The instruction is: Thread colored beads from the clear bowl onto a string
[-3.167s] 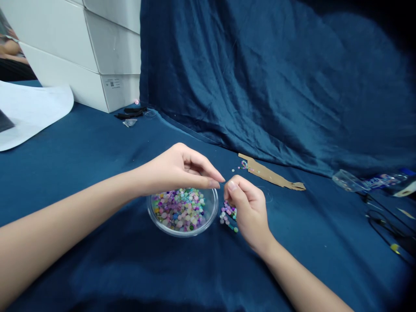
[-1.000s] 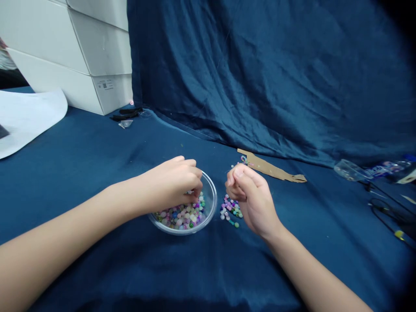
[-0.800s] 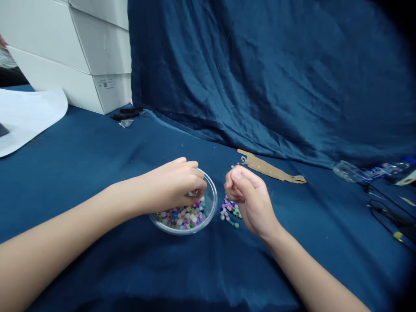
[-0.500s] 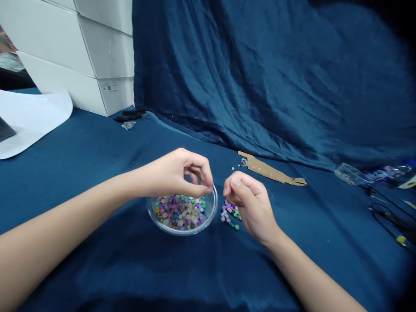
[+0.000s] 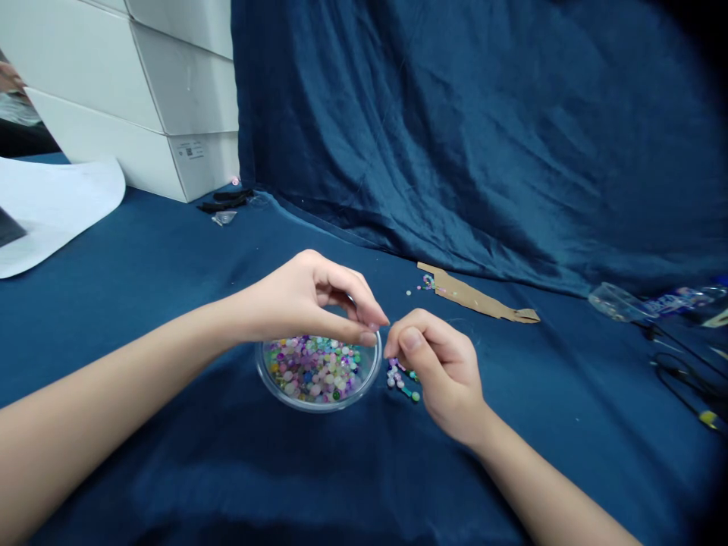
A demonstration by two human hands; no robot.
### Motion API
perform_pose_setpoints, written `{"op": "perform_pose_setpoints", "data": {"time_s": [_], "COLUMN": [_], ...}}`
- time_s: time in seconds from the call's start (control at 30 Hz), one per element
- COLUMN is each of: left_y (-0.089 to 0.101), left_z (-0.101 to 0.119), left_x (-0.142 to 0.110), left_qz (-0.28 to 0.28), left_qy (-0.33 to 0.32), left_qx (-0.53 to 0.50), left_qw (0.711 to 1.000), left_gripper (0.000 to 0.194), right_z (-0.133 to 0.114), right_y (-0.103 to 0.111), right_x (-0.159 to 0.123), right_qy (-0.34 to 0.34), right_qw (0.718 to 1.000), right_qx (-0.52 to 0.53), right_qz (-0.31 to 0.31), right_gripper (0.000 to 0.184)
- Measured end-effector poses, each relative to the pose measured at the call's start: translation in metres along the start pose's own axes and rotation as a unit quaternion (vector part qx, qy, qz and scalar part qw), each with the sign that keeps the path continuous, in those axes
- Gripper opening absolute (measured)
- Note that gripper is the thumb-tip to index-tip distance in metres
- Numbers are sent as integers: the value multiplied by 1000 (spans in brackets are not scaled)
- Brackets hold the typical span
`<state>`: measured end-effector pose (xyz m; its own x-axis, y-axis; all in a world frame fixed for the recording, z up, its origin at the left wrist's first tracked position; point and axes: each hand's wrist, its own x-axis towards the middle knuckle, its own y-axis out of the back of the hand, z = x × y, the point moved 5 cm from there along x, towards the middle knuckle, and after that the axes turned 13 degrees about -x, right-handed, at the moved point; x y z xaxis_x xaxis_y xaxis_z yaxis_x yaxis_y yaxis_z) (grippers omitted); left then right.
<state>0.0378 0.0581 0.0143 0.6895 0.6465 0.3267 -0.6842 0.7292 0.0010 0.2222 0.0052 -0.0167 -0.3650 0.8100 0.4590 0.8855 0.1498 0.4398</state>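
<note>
My left hand (image 5: pixel 321 299) is over the far rim of a clear round bowl (image 5: pixel 318 406), pinching a small pale pink bead (image 5: pixel 374 327) between thumb and fingertips. Many-coloured beads (image 5: pixel 318 371) lie in the bowl. Just to the right, my right hand (image 5: pixel 435 364) is closed, thumb against curled index finger. It pinches a very fine thread, of which only a faint curve shows beyond the knuckles. The fingertips of both hands almost meet. Partly hidden under my right hand, a bunch of strung beads (image 5: pixel 401 379) rests on the blue cloth.
A torn cardboard strip (image 5: pixel 483 299) lies farther back with a small bead loop (image 5: pixel 428 283) at its left end. White boxes (image 5: pixel 119 98) stand back left, near a white sheet (image 5: pixel 62 205). A plastic bottle (image 5: pixel 660 303) and black cables (image 5: pixel 682 379) are at the right.
My left hand's fingers have stretched out toward the right hand, bringing the bead into view. My right hand has shifted slightly left and down, narrowing the gap.
</note>
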Motion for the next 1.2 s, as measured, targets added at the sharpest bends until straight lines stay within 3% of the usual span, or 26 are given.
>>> {"op": "perform_pose_setpoints", "data": {"time_s": [0.77,1.2], "left_y": [-2,-1], "left_z": [0,1], "left_x": [0,1], "left_qz": [12,6], "left_qy": [16,7], "left_qx": [-23,30], "left_qw": [1000,999], "left_gripper": [17,11], "right_z": [-1,1], "right_y": [-2,-3], "right_x": [3,7], "right_qy": [-2,-43], "right_qw": [998,996], "right_qx": [-59,-73], "right_qz": [-3,-31], "right_gripper": [34,45]}}
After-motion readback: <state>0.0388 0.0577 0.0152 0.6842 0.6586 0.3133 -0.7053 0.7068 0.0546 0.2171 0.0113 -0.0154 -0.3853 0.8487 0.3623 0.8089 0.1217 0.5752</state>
